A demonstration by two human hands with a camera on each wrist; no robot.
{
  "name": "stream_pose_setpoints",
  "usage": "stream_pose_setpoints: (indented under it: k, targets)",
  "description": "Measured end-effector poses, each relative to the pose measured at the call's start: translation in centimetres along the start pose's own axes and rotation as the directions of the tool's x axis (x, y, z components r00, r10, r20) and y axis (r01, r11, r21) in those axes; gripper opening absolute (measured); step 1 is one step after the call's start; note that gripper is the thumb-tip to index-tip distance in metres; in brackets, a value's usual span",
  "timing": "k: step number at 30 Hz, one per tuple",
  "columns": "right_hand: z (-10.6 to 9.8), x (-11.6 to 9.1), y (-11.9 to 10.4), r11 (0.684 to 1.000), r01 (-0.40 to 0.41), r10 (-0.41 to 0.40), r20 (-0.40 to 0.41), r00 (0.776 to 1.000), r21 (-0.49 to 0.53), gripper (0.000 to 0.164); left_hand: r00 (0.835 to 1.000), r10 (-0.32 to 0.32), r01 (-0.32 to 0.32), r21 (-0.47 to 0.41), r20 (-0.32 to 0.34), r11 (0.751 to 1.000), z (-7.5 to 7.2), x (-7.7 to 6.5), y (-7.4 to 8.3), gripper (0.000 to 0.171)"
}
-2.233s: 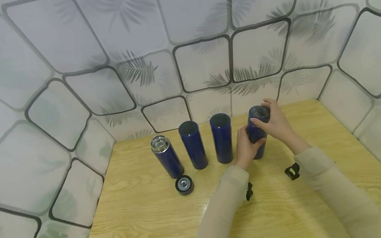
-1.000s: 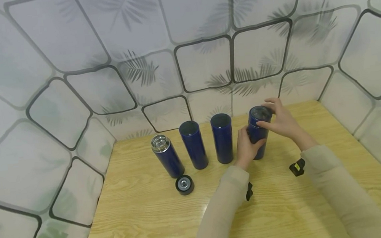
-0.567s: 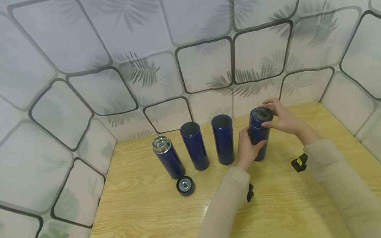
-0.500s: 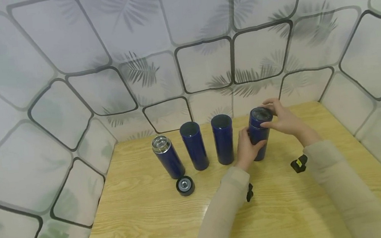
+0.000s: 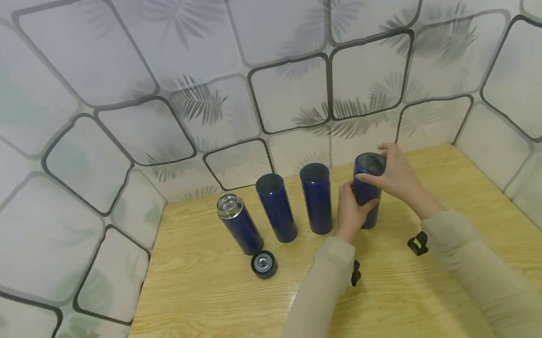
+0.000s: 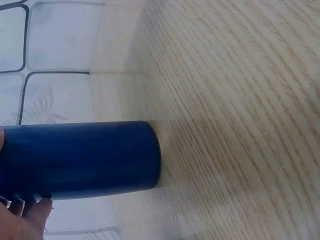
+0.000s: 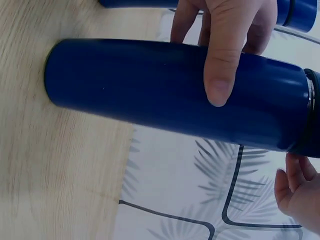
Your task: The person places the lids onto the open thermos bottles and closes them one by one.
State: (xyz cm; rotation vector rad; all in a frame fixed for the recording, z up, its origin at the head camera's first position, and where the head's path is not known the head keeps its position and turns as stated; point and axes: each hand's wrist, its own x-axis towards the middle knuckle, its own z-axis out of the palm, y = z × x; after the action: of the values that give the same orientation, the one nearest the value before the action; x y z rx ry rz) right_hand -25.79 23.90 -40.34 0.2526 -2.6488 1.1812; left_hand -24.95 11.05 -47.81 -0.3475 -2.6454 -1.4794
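A blue thermos (image 5: 364,191) stands upright on the table, rightmost in a row. My left hand (image 5: 351,213) grips its body, the thumb across the front in the right wrist view. Around its dark lid (image 5: 370,162) are the thumb and fingers of my right hand (image 5: 396,178). A thin silver ring shows between body and lid (image 7: 314,125) in the right wrist view. In the left wrist view the lower part of the thermos (image 6: 100,157) rests on the wood, and the lid is out of frame.
Left of the held thermos stand two capped blue thermoses (image 5: 318,202) and, farther left, an uncapped thermos (image 5: 242,229) with a steel mouth. Its front neighbour is a loose black lid (image 5: 263,264), underside up. Patterned cloth walls (image 5: 288,96) border the wooden table (image 5: 207,316).
My right hand first turned and shifted rightward at the lid, then came back left, its thumb now farther across the front. The left hand keeps its grip; the thermos stays in place.
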Motion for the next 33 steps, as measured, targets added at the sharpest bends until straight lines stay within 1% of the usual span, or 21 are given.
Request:
stream_pose_setpoints:
  k: [2,5,8,9,11,15,17,19,21,23,25,27,28,29,31,32,33]
  targets:
    - [0.1,-0.1,0.1,1.000,0.013,-0.013,0.021,1.000,0.009,0.088,1.000,0.000,0.000,0.002,-0.003,1.000,0.0,0.0,0.0,0.061]
    - [0.1,-0.3,0.6,0.995,0.064,-0.067,0.042,0.997,0.079,0.082,1.000,-0.002,0.002,0.008,-0.005,1.000,0.1,0.1,-0.1,0.061]
    - [-0.1,-0.3,0.8,0.984,0.099,-0.106,0.039,0.994,0.148,0.080,1.000,-0.005,0.005,0.007,-0.004,1.000,0.3,0.2,-0.2,0.060]
    - [-0.2,-0.3,0.8,0.983,0.102,-0.109,0.036,0.993,0.155,0.080,1.000,-0.004,0.004,0.008,-0.005,1.000,0.3,0.2,-0.2,0.061]
    - [-0.2,-0.3,0.5,0.987,0.073,-0.079,0.035,0.996,0.143,0.084,1.000,-0.003,0.003,0.008,-0.005,1.000,0.3,0.2,-0.3,0.061]
    - [-0.1,-0.2,-0.2,0.996,-0.019,0.017,0.019,1.000,0.086,0.094,1.000,0.000,0.000,0.011,-0.010,1.000,0.2,0.1,-0.2,0.062]
    - [0.1,-0.1,-0.4,0.998,-0.035,0.035,0.012,0.999,0.058,0.097,1.000,-0.001,0.001,0.010,-0.009,1.000,0.2,0.1,-0.1,0.062]
    - [0.1,-0.2,-0.4,0.998,-0.016,0.014,0.024,1.000,0.054,0.094,1.000,0.003,-0.002,0.013,-0.009,1.000,0.2,0.1,-0.1,0.062]
    - [0.1,-0.3,-0.1,0.997,0.033,-0.035,0.035,0.999,0.069,0.088,1.000,0.006,-0.005,0.020,-0.008,1.000,0.2,0.1,-0.2,0.062]
    - [0.1,-0.4,0.2,0.990,0.089,-0.093,0.036,0.995,0.110,0.083,1.000,0.008,-0.008,0.026,-0.009,1.000,0.3,0.2,-0.3,0.062]
    - [0.1,-0.4,0.5,0.979,0.136,-0.140,0.015,0.990,0.154,0.080,1.000,0.010,-0.010,0.028,-0.012,1.000,0.4,0.2,-0.3,0.061]
    - [0.1,-0.4,0.5,0.974,0.157,-0.157,-0.016,0.988,0.164,0.081,1.000,0.014,-0.013,0.022,-0.015,1.000,0.3,0.2,-0.3,0.060]
    - [0.1,-0.4,0.5,0.975,0.154,-0.151,-0.027,0.988,0.161,0.082,1.000,0.018,-0.018,0.013,-0.017,1.000,0.3,0.2,-0.3,0.060]
    - [0.1,-0.3,0.4,0.979,0.133,-0.130,-0.032,0.991,0.153,0.084,1.000,0.023,-0.023,0.009,-0.019,1.000,0.2,0.2,-0.3,0.059]
    - [0.2,-0.3,0.2,0.990,0.070,-0.067,-0.032,0.997,0.126,0.089,0.999,0.032,-0.032,-0.004,-0.017,0.999,0.1,0.1,-0.3,0.059]
    - [0.2,-0.2,0.1,0.993,0.040,-0.037,-0.029,0.999,0.112,0.092,0.998,0.058,-0.058,0.000,-0.027,0.998,0.5,0.3,-0.8,0.061]
    - [0.3,-0.1,0.0,0.995,0.014,-0.011,-0.024,1.000,0.103,0.095,0.998,0.060,-0.060,-0.004,-0.028,0.998,0.4,0.3,-0.8,0.060]
